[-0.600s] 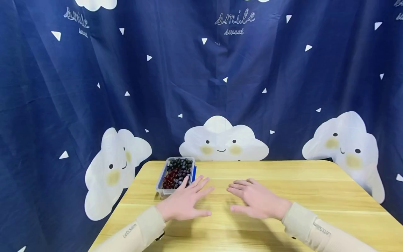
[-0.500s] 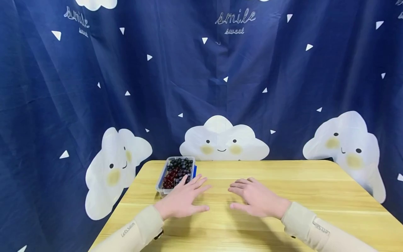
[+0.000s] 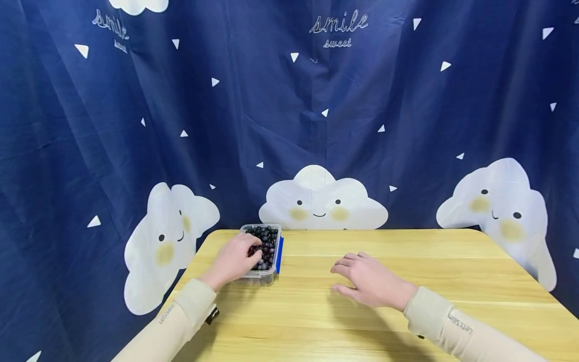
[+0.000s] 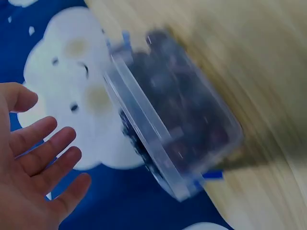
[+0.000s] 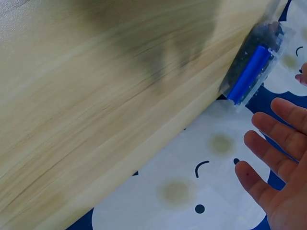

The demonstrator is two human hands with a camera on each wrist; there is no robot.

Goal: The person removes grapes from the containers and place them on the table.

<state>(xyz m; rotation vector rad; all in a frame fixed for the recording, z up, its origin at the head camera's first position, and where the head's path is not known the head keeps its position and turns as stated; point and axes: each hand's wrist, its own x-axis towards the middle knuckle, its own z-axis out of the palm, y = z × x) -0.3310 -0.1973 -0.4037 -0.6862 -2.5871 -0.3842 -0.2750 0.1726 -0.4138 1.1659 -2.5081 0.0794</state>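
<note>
A clear plastic container (image 3: 261, 278) full of dark grapes (image 3: 267, 245) stands at the back left of the table. My left hand (image 3: 233, 259) hovers over its left part, hiding the redder grapes there. In the left wrist view, the left hand (image 4: 41, 160) has loosely bent, spread fingers with nothing in them, apart from the blurred container (image 4: 175, 120). Over the middle of the table my right hand (image 3: 373, 281) hangs in the air, palm down and holding nothing. The right wrist view shows this hand (image 5: 283, 153) with its fingers loosely extended.
A blue clip (image 3: 279, 255) hangs on the container's right side. The light wooden table (image 3: 407, 246) ends against a dark blue curtain (image 3: 316, 136) printed with white clouds and triangles.
My left hand has moved left and a little forward, from the container's front right corner to over its left part. The right hand has barely shifted.
</note>
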